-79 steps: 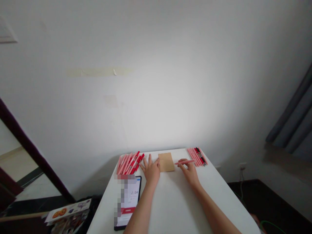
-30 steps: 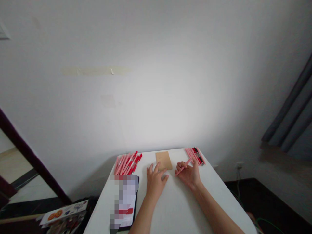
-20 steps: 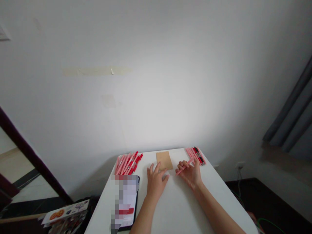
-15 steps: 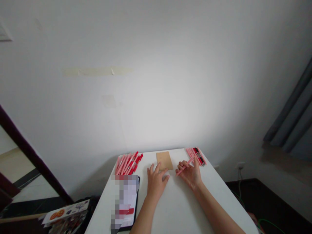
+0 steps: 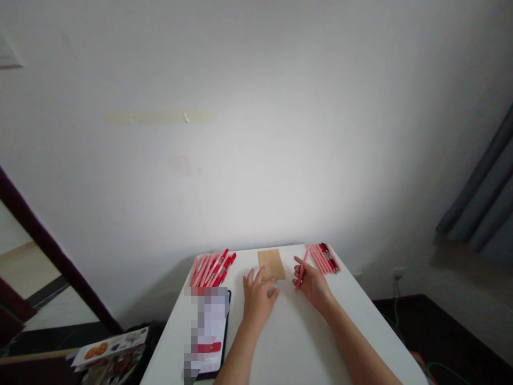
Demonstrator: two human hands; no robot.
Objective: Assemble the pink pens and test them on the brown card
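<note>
My right hand [image 5: 311, 282] is closed round a pink pen [image 5: 301, 269], which stands nearly upright with its tip down toward the white table [image 5: 296, 342]. My left hand [image 5: 257, 297] lies flat on the table with fingers spread, its fingertips just below a brown paper pad [image 5: 271, 264]. A row of pink and red pens [image 5: 324, 258] lies just right of my right hand. A larger heap of pink and red pens [image 5: 212, 269] lies to the left of my left hand.
A phone [image 5: 208, 331] with a lit screen lies at the table's left edge, near my left forearm. The white wall rises right behind the table. A printed box [image 5: 110, 347] sits on the floor at the left. Grey curtains [image 5: 481, 203] hang at the right.
My right hand has turned the pink pen from a slanted, near-flat pose to almost upright. My left hand came off the brown pad earlier and rests below it.
</note>
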